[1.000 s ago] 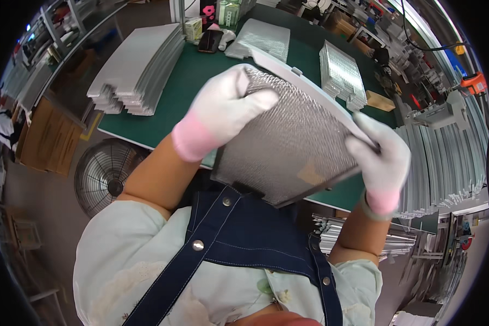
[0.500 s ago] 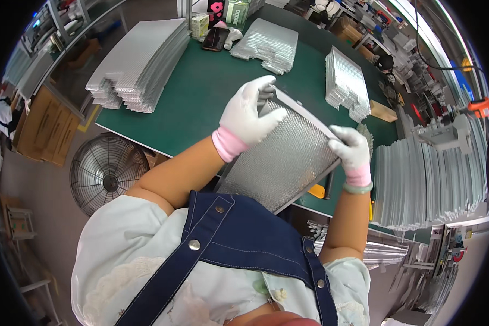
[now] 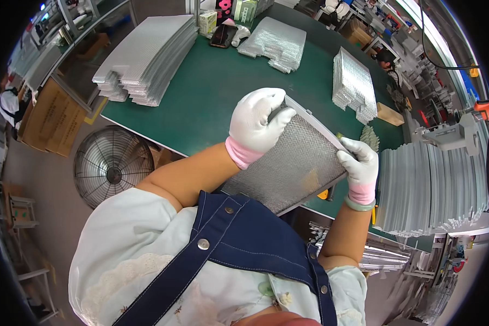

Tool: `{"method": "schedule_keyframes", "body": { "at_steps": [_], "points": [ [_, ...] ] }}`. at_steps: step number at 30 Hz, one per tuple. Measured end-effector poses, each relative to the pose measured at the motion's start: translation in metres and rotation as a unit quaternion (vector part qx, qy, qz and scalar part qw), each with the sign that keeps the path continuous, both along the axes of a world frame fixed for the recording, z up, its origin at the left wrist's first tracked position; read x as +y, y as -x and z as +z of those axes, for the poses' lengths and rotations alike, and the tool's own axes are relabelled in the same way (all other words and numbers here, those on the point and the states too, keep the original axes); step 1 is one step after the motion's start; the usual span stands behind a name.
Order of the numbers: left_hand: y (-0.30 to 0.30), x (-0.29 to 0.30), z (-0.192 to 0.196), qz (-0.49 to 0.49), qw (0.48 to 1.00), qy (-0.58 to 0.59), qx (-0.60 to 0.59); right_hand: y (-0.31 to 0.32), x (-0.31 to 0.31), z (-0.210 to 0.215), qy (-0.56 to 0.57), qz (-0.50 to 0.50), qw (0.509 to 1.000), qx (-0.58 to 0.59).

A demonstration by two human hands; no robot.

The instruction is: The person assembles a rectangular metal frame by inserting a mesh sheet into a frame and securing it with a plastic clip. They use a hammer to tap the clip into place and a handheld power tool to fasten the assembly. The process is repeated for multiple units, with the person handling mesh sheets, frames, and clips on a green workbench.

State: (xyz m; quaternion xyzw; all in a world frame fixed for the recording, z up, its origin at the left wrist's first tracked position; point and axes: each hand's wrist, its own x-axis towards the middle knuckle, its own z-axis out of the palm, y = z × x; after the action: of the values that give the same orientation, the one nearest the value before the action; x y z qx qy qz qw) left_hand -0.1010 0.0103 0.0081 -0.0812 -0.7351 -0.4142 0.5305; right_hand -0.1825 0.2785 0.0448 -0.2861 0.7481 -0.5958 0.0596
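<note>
Both gloved hands hold a rectangular metal mesh filter panel (image 3: 290,163) tilted in the air above the near edge of the green worktable (image 3: 201,92), close in front of the person's chest. The left hand (image 3: 257,122), in a white glove with a pink cuff, grips the panel's far left corner: its fingers curl together over the frame edge, with the thumb pressed on the mesh face. The right hand (image 3: 358,165), gloved the same way and with a pale green bangle at the wrist, clamps the right edge of the panel, fingers bunched along the frame; its thumb is hidden behind the panel. On the table, far to the left, lies a tall stack of corrugated mesh sheets (image 3: 146,60); a smaller pile of mesh sheets (image 3: 274,41) lies far in the middle, and another stack (image 3: 353,84) stands to the far right. A row of finished panels (image 3: 434,190) stands just right of the right hand. A round floor fan (image 3: 111,165) sits below the table's left near edge.
</note>
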Motion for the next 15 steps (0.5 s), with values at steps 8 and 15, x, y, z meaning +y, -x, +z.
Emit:
{"method": "schedule_keyframes", "body": {
  "at_steps": [8, 15],
  "points": [
    [-0.003, -0.004, -0.002, -0.359, 0.906, -0.197, -0.111, 0.007, 0.017, -0.004, 0.015, 0.009, 1.0, -0.004],
    [-0.009, 0.0, -0.001, -0.371, 0.881, -0.259, -0.142, 0.005, 0.02, 0.002, -0.034, 0.023, 0.999, -0.006]
  ]
}}
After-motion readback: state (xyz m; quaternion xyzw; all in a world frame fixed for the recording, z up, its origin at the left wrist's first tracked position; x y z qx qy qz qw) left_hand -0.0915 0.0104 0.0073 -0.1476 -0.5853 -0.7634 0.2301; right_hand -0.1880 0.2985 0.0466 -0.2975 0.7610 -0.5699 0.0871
